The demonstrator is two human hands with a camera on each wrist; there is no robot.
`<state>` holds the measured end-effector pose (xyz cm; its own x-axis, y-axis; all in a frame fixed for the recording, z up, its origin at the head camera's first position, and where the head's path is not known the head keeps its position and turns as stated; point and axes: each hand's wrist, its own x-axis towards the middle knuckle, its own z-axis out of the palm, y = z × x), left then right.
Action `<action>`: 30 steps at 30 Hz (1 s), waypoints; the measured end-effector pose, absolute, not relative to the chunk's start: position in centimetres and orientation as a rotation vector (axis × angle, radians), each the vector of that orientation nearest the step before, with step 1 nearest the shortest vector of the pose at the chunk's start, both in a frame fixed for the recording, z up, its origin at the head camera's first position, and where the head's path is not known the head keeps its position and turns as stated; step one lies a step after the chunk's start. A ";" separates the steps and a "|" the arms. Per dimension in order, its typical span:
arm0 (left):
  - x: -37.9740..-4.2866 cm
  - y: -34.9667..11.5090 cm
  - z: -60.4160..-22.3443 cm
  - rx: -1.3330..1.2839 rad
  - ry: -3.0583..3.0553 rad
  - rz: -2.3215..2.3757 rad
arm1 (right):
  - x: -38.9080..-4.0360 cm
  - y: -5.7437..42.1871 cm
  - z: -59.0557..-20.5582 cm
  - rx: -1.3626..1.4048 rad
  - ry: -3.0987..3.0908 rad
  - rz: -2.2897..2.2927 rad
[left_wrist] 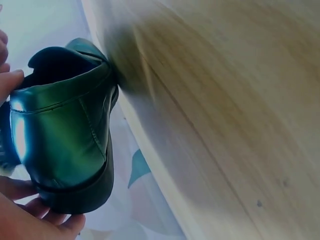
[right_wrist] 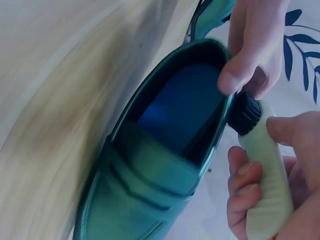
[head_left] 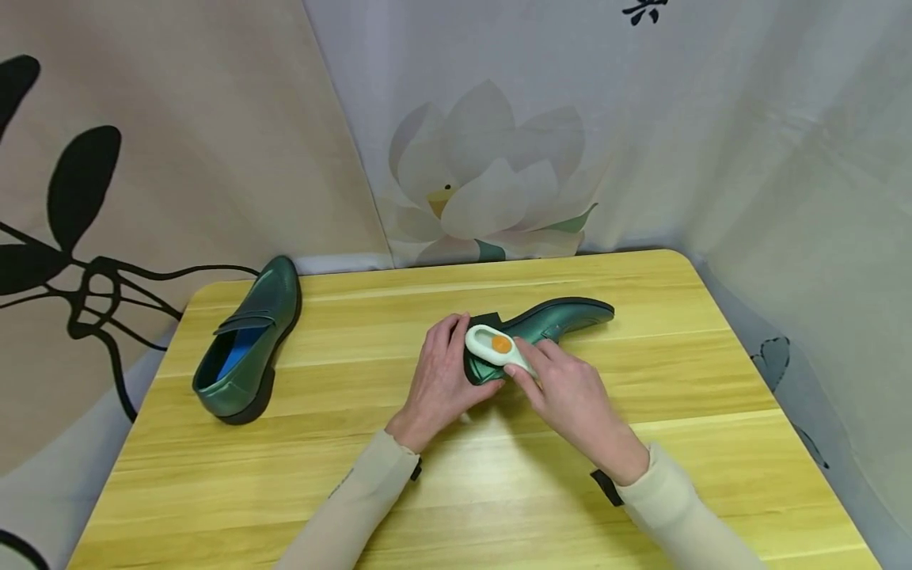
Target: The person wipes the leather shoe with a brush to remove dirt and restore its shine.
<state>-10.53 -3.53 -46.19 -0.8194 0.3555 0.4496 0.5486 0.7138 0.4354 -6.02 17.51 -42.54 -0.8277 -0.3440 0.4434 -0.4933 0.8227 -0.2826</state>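
Note:
A dark green loafer (head_left: 570, 317) is tipped on its side in the head view, its toe pointing right and its sole turned away. My left hand (head_left: 440, 376) grips it at the heel; in the left wrist view the fingers curl beneath the black heel and the thumb lies at the collar of the loafer (left_wrist: 60, 142). My right hand (head_left: 573, 396) holds a pale green brush (head_left: 520, 361) with an orange button. In the right wrist view, the dark bristles (right_wrist: 245, 115) of the brush are against the loafer's side near the opening. A blue insole (right_wrist: 182, 107) shows inside.
The matching green loafer (head_left: 274, 297) stands upright on the left part of the wooden table (head_left: 456, 507), blue insole showing. Behind the table's far edge hangs a pale curtain (head_left: 492, 47) printed with flowers and dark leaves.

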 end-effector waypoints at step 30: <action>-10.3 -4.2 -46.3 -0.672 -2.693 -0.783 | -7.3 22.8 -43.7 0.345 -2.610 0.561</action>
<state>-10.26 -4.20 -46.28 -0.8602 0.3588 0.3625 0.4972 0.7484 0.4391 -7.34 22.78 -43.67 -0.8695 -0.1458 0.4720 -0.3267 0.8864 -0.3281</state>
